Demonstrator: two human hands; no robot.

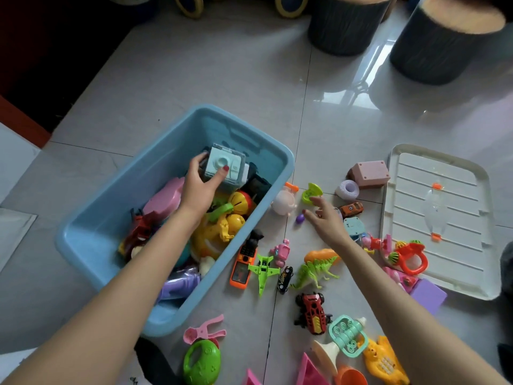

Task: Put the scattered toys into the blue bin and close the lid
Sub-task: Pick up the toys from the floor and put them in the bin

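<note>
The blue bin (280, 168) stands open on the floor at centre left, holding several toys. Inside it, my left hand (201, 186) grips a pale mint toy box (226, 168) above the pile. My right hand (324, 216) hovers open over the scattered toys to the right of the bin, fingers spread close to a small purple egg (299, 218) and a green scoop toy (312, 193). The white bin lid (441, 218) lies flat on the floor at the right. A green plane (263, 269), green dinosaur (313, 269) and orange toy phone (243, 266) lie nearer me.
Two dark cylindrical stools (347, 23) (441, 40) stand at the back right. A pink box (370, 173), orange car (351, 209), red truck (312, 311), red rattle (410, 255) and more toys crowd the tiled floor right of and below the bin.
</note>
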